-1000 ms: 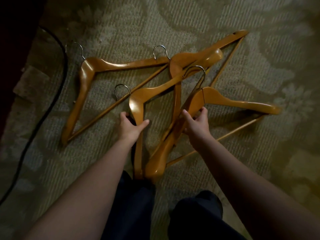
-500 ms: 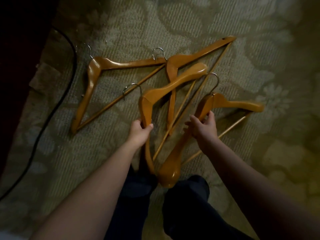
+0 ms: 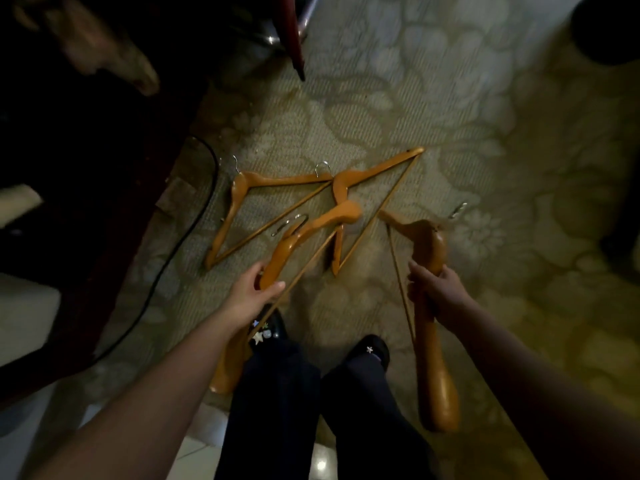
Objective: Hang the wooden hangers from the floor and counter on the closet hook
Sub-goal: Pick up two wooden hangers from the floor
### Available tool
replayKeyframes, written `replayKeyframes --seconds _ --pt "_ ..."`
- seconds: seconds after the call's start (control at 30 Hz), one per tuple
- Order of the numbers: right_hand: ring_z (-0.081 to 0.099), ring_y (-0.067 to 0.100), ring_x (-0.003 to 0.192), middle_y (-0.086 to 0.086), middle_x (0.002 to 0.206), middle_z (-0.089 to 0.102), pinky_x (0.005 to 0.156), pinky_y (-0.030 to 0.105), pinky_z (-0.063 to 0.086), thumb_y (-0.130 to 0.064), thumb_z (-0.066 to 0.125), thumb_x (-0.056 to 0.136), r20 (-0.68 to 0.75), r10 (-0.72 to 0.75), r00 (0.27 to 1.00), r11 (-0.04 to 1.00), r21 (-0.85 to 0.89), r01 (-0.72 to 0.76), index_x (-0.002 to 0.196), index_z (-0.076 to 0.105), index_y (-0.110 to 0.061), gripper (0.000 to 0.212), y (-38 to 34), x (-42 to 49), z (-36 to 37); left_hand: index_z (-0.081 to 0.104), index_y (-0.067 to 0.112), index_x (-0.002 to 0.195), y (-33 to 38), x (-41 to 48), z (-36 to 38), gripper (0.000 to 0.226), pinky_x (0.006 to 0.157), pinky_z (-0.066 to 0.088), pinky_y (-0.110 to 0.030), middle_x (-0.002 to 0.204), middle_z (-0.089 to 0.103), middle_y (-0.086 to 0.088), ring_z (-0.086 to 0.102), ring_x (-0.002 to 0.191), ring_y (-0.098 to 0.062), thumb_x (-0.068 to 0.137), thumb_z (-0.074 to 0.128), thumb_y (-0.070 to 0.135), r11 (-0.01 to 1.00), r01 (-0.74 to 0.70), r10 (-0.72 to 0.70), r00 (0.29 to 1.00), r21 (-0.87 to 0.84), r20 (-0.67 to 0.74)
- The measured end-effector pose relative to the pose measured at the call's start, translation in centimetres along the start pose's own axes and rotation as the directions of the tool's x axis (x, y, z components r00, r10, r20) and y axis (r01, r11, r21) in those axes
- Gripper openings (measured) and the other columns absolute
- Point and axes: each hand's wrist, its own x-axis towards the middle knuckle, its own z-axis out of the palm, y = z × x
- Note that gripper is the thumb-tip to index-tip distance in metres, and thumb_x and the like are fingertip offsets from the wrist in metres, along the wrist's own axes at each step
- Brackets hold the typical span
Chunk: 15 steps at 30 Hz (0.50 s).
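Look: all are glossy honey-brown wood, with curved shoulders, a thin straight bar and a silver wire hook.
Cable [image 3: 194,230]: black, one, running over the patterned carpet [image 3: 415,98] at the far left.
First hanger [image 3: 227,220]: flat on the carpet. Its hook is at the far-left corner, pointing away. The bar slants from near-left to far-right.
Left grip [image 3: 252,292]: fingers and thumb curled round one shoulder of the second hanger.
Second hanger [image 3: 322,220]: in the left grip, hook pointing left. Its long axis slants from beside the left shoe [image 3: 273,327] to far-right, and its far tip overlaps the third hanger.
Third hanger [image 3: 377,166]: flat on the carpet, hook just beside the first hanger's right tip. Its long arm points far-right.
Right grip [image 3: 433,289]: fingers wrapped round a shoulder of the fourth hanger.
Fourth hanger [image 3: 438,386]: in the right grip, running almost straight toward the person. The hook is blurred and points far-right.
Count: four hangers, two on the carpet and two held.
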Motion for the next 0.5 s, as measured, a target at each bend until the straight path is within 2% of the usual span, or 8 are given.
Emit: replayKeyframes --seconds 0.03,0.1,0.17,0.27,0.37,0.5 --pt "0.053 0.015 0.062 0.006 0.076 0.054 0.043 0.019 0.046 -0.023 0.055 0.092 0.030 -0.007 1.000 0.997 -0.072 0.010 0.094 0.052 -0.010 0.013 -1.1 -1.6 -0.1 0.044 0.015 0.133 0.6 -1.3 -0.5 0.047 0.081 0.048 -0.030 0.110 0.063 -0.006 0.061 0.105 -0.022 0.089 0.059 0.023 1.000 -0.005 0.005 1.000 0.002 -0.010" --pt "0.053 0.014 0.061 0.006 0.076 0.054 0.047 0.019 0.047 -0.020 0.054 0.092 0.062 -0.034 0.998 0.981 -0.186 0.045 0.100 0.052 -0.010 0.013 -3.2 -4.7 -0.2 0.045 0.012 0.131 2.1 -4.1 -1.4 0.047 0.092 0.048 -0.038 0.116 0.062 -0.010 0.059 0.109 -0.026 0.088 0.060 0.023 1.000 -0.017 0.016 1.000 -0.010 -0.024" --pt "0.054 0.013 0.062 0.006 0.077 0.054 0.050 0.019 0.045 -0.018 0.054 0.092 0.064 -0.081 0.995 0.956 -0.278 0.096 0.108 0.051 -0.007 0.020 -5.0 -8.0 -0.3 0.047 0.011 0.129 3.9 -7.0 -2.5 0.044 0.093 0.048 -0.039 0.116 0.062 -0.009 0.059 0.108 -0.025 0.088 0.059 0.023 0.998 -0.033 0.031 0.999 -0.047 -0.040" --pt "0.055 0.015 0.065 0.008 0.079 0.055 0.057 0.022 0.048 -0.017 0.056 0.091 0.057 -0.149 0.987 0.931 -0.328 0.159 0.113 0.051 -0.004 0.026 -7.3 -13.4 -0.5 0.048 0.014 0.126 6.6 -11.7 -4.5 0.039 0.086 0.048 -0.034 0.104 0.063 -0.003 0.061 0.101 -0.024 0.089 0.058 0.021 0.991 -0.069 0.058 0.993 -0.112 -0.099" --pt "0.059 0.019 0.072 0.010 0.082 0.059 0.066 0.029 0.051 -0.020 0.056 0.091 0.096 -0.165 0.982 0.912 -0.364 0.189 0.114 0.053 -0.008 0.026 -9.8 -19.3 -0.6 0.050 0.016 0.120 9.3 -16.7 -7.2 0.032 0.082 0.046 -0.032 0.091 0.061 0.002 0.061 0.093 -0.022 0.089 0.058 0.022 0.986 -0.089 0.069 0.987 -0.139 -0.145" --pt "0.058 0.015 0.066 0.007 0.079 0.057 0.058 0.023 0.049 -0.019 0.054 0.093 0.156 -0.197 0.968 0.878 -0.411 0.245 0.095 0.054 -0.011 0.009 -12.9 -26.3 -0.4 0.051 0.014 0.116 12.3 -22.6 -11.2 0.029 0.070 0.046 -0.025 0.085 0.059 0.002 0.060 0.081 -0.017 0.089 0.060 0.018 0.979 -0.137 0.104 0.972 -0.151 -0.209"
